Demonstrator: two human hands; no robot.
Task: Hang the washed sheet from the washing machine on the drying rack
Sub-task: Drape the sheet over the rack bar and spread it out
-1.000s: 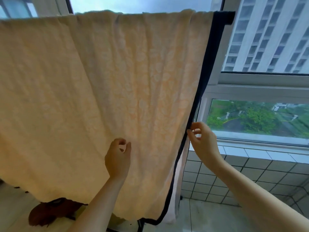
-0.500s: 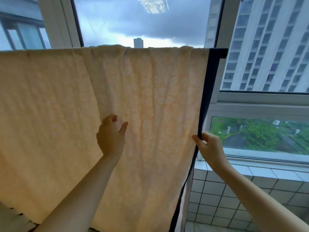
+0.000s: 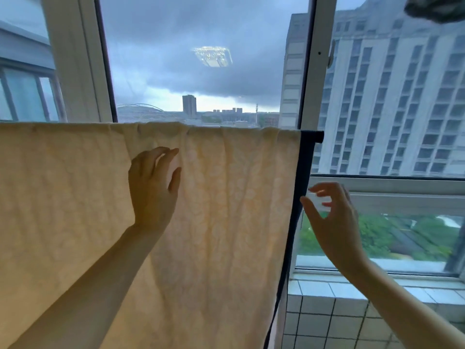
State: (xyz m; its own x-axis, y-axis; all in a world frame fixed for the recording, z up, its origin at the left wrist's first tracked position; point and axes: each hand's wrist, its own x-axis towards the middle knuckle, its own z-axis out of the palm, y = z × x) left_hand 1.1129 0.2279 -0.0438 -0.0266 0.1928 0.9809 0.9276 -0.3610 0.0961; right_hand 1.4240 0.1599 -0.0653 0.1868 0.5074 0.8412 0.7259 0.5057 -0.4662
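Note:
A pale yellow patterned sheet [image 3: 226, 210] with a dark blue edge band hangs over a dark rack bar [image 3: 317, 136] whose tip sticks out at the right. The sheet fills the left and middle of the view. My left hand [image 3: 153, 182] lies flat against the sheet's face below the bar, fingers spread, holding nothing. My right hand [image 3: 329, 217] hovers just right of the blue edge, fingers curled apart, not touching the sheet.
White window frames [image 3: 308, 71] stand right behind the rack, with tall buildings outside. A tiled low wall [image 3: 327, 311] and sill run under the window at the right. A dark object [image 3: 437, 7] hangs at the top right corner.
My view tilted upward. My left hand slid up the sheet and opened flat. My right hand let go of the blue edge and moved slightly away to the right.

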